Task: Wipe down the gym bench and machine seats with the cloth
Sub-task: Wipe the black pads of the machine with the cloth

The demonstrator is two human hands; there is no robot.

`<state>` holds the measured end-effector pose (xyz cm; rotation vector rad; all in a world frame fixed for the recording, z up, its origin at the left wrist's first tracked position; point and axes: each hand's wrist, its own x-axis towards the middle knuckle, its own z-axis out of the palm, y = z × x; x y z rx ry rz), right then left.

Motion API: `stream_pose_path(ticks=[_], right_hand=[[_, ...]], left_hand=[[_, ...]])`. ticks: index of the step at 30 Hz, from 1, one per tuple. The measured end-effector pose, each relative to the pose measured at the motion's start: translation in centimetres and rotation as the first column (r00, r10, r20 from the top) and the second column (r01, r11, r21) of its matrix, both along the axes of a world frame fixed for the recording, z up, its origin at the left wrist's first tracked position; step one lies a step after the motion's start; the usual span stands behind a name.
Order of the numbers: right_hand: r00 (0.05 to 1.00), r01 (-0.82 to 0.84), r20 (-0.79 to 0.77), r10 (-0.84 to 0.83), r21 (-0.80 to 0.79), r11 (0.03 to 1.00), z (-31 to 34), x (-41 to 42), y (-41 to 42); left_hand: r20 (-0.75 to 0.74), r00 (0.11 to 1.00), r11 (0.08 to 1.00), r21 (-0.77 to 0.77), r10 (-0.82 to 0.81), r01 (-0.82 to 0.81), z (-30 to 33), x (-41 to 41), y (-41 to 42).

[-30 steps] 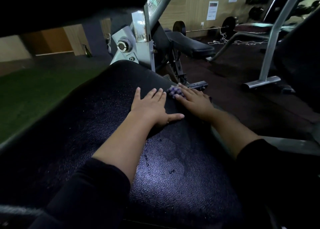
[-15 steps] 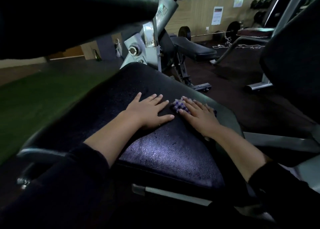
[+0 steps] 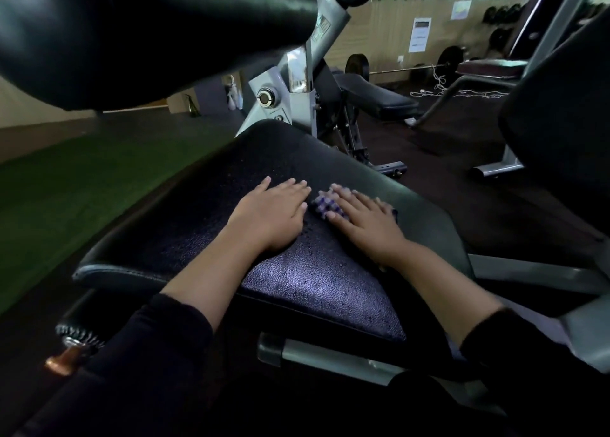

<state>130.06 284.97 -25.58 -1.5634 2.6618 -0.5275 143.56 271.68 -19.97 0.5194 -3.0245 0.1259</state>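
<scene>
Black seat pad (image 3: 204, 225), L hand (image 3: 272, 214) flat, R hand (image 3: 366, 220) pressing cloth (image 3: 325, 205)

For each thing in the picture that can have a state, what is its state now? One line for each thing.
Seat pad: wet, with droplets and a shiny patch.
Cloth: bunched, flat on the pad under the right hand.
Right hand: fingers straight, pressing the cloth.
Left hand: flat on the pad, holding nothing.
Barbell: lying on the floor by the wall.
</scene>
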Motion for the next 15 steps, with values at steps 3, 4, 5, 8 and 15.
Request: stream_pose_path(ticks=[3, 4, 5, 8, 15], right_hand=[[0.983, -0.181, -0.049, 0.176, -0.125, 0.976, -1.3, 2.2, 3.5], [0.974, -0.227, -0.033, 0.224, -0.152, 0.962, -1.7, 1.8, 4.4], [0.967, -0.253, -0.013, 0.254, -0.16, 0.954, -1.8, 1.0, 4.9], [0.985, -0.165, 0.033, 0.17, -0.132, 0.978, -1.3, -1.9, 4.2], [0.997, -0.078, -0.017, 0.078, -0.044, 0.996, 0.3, 0.1, -0.4]], left_hand=[[-0.009, 1.0, 1.0, -0.001, 0.001, -0.001, -0.2, -0.2, -0.2], [-0.011, 1.0, 1.0, -0.005, 0.003, -0.003, -0.3, -0.2, -0.2], [-0.013, 1.0, 1.0, -0.009, 0.006, -0.006, -0.4, -0.2, -0.2], [-0.018, 1.0, 1.0, -0.023, 0.008, -0.009, -0.5, -0.1, 0.0], [-0.053, 0.999, 1.0, 0.011, 0.006, -0.005, -0.2, -0.3, 0.0]])
